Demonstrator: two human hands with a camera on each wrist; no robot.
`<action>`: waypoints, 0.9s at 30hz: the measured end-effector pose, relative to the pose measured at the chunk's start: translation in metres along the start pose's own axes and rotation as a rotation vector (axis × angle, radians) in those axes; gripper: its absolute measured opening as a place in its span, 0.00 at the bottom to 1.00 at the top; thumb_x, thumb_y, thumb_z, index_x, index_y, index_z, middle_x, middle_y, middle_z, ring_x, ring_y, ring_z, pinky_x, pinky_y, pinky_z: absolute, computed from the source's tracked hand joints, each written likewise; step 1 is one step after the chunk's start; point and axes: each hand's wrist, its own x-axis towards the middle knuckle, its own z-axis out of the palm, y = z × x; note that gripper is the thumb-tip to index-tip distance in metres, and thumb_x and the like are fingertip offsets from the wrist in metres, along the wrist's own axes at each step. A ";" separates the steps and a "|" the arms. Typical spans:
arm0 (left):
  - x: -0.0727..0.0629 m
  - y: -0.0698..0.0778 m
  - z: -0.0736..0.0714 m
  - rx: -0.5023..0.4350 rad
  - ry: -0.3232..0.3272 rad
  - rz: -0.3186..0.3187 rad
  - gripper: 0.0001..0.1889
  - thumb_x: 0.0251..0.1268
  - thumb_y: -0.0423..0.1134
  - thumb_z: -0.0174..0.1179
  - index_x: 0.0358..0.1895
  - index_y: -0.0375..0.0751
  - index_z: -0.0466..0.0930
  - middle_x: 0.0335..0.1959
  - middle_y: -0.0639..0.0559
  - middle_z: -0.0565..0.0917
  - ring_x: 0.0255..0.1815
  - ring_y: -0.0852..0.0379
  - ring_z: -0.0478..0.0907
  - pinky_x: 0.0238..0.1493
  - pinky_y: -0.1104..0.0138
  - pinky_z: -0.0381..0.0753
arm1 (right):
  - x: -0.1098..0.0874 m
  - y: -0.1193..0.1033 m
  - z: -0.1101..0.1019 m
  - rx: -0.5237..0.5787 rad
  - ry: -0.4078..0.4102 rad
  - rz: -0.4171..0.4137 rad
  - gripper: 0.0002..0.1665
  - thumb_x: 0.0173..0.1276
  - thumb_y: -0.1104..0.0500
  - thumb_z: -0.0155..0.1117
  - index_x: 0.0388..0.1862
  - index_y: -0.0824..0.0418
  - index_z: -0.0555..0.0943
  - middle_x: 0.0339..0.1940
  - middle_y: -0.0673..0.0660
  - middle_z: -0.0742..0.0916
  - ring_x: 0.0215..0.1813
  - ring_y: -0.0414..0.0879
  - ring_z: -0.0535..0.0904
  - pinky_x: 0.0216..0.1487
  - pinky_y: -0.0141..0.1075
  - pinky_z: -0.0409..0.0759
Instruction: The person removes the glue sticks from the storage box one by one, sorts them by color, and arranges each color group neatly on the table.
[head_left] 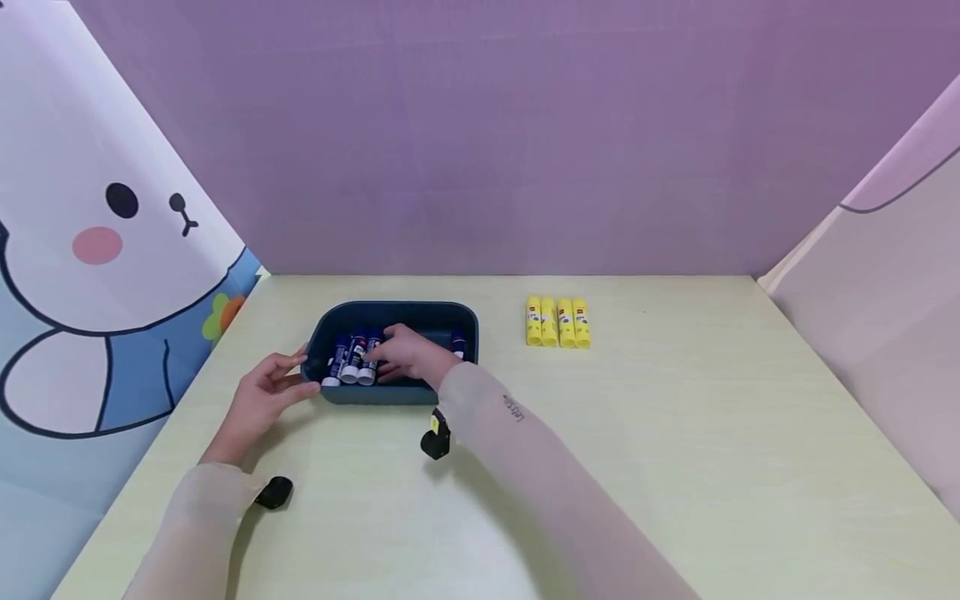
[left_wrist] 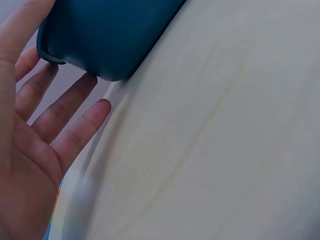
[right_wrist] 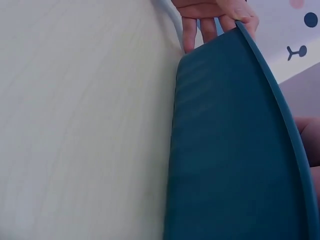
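A dark teal bin (head_left: 378,397) holds several glue sticks with blue caps and white ends. Three blue-and-white glue sticks (head_left: 352,358) lean side by side in its left half, and another blue-capped stick (head_left: 458,342) lies at the right end. My left hand (head_left: 262,400) touches the outside of the bin's left end, its fingers spread; in the left wrist view their tips meet the wall. Inside the bin, my right hand (head_left: 412,354) reaches over the middle, its extended fingers beside the rightmost of the three sticks. The front wall hides this hand's fingers in the right wrist view.
Several yellow sticks (head_left: 558,322) stand in a row to the right of the bin. A purple backdrop (head_left: 510,150) rises behind the pale table (head_left: 675,433), with a cartoon-printed panel (head_left: 112,333) at left.
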 end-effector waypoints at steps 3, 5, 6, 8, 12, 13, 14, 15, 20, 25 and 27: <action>0.000 0.001 0.000 -0.005 -0.001 0.004 0.22 0.67 0.39 0.66 0.56 0.31 0.69 0.74 0.39 0.65 0.50 0.75 0.78 0.49 0.78 0.77 | 0.002 0.002 0.001 0.027 0.018 0.004 0.46 0.69 0.70 0.64 0.79 0.62 0.51 0.70 0.69 0.71 0.63 0.66 0.75 0.55 0.51 0.81; -0.001 0.002 0.000 -0.009 -0.002 0.008 0.22 0.67 0.38 0.66 0.56 0.31 0.69 0.74 0.40 0.65 0.50 0.75 0.78 0.49 0.78 0.78 | 0.003 0.003 0.000 0.041 0.023 0.007 0.48 0.68 0.70 0.65 0.80 0.63 0.50 0.69 0.70 0.72 0.62 0.66 0.76 0.55 0.51 0.81; -0.001 0.002 0.000 -0.011 -0.002 0.010 0.21 0.67 0.38 0.66 0.56 0.31 0.69 0.74 0.41 0.65 0.50 0.74 0.78 0.49 0.78 0.78 | 0.004 0.003 0.000 0.039 0.025 0.005 0.48 0.68 0.70 0.65 0.79 0.64 0.50 0.68 0.70 0.73 0.61 0.65 0.77 0.54 0.50 0.81; -0.002 0.002 -0.001 -0.013 -0.002 0.012 0.21 0.67 0.37 0.66 0.56 0.31 0.70 0.74 0.42 0.66 0.51 0.74 0.78 0.49 0.78 0.77 | 0.004 0.004 0.000 0.016 0.020 -0.005 0.48 0.67 0.70 0.66 0.79 0.65 0.50 0.65 0.70 0.75 0.58 0.64 0.79 0.54 0.50 0.82; -0.001 0.001 0.000 -0.008 -0.004 0.016 0.20 0.68 0.38 0.66 0.56 0.32 0.70 0.73 0.42 0.67 0.51 0.75 0.77 0.49 0.78 0.77 | 0.006 0.008 0.001 -0.114 0.021 -0.048 0.49 0.66 0.66 0.70 0.78 0.68 0.52 0.56 0.67 0.80 0.45 0.59 0.84 0.47 0.46 0.85; -0.001 0.001 0.000 -0.007 -0.006 0.016 0.21 0.68 0.38 0.66 0.56 0.32 0.70 0.73 0.42 0.67 0.51 0.74 0.77 0.49 0.78 0.77 | 0.006 0.008 0.002 -0.145 0.023 -0.059 0.50 0.66 0.65 0.70 0.78 0.68 0.52 0.55 0.67 0.80 0.43 0.58 0.85 0.45 0.45 0.85; -0.001 0.000 0.000 -0.007 -0.007 0.016 0.21 0.68 0.38 0.66 0.56 0.32 0.70 0.73 0.42 0.66 0.51 0.74 0.78 0.49 0.78 0.77 | 0.006 0.009 0.003 -0.174 0.030 -0.070 0.50 0.65 0.65 0.71 0.78 0.68 0.52 0.55 0.66 0.80 0.40 0.57 0.85 0.43 0.44 0.86; -0.001 0.000 0.000 -0.008 -0.008 0.017 0.21 0.68 0.38 0.66 0.56 0.32 0.70 0.73 0.42 0.66 0.51 0.74 0.78 0.49 0.78 0.77 | 0.006 0.010 0.005 -0.204 0.043 -0.081 0.51 0.64 0.65 0.72 0.78 0.67 0.53 0.56 0.66 0.80 0.38 0.55 0.85 0.41 0.42 0.86; 0.000 -0.002 0.001 -0.009 -0.007 0.017 0.20 0.67 0.38 0.66 0.56 0.32 0.70 0.73 0.43 0.67 0.50 0.74 0.78 0.49 0.78 0.77 | 0.006 0.011 0.010 -0.281 0.092 -0.114 0.52 0.62 0.66 0.74 0.78 0.65 0.54 0.64 0.67 0.76 0.34 0.53 0.84 0.37 0.40 0.85; 0.000 -0.001 0.000 -0.009 -0.006 0.014 0.21 0.67 0.38 0.66 0.56 0.32 0.70 0.73 0.43 0.66 0.51 0.75 0.77 0.50 0.78 0.77 | 0.008 0.011 0.010 -0.268 0.086 -0.106 0.51 0.63 0.67 0.73 0.78 0.63 0.54 0.63 0.67 0.76 0.35 0.53 0.85 0.39 0.41 0.85; 0.000 0.000 0.000 -0.009 -0.007 0.018 0.21 0.67 0.38 0.66 0.56 0.32 0.70 0.73 0.43 0.67 0.51 0.74 0.77 0.50 0.78 0.77 | 0.008 0.011 0.010 -0.244 0.078 -0.099 0.51 0.63 0.68 0.72 0.78 0.62 0.54 0.60 0.67 0.77 0.35 0.54 0.85 0.39 0.41 0.85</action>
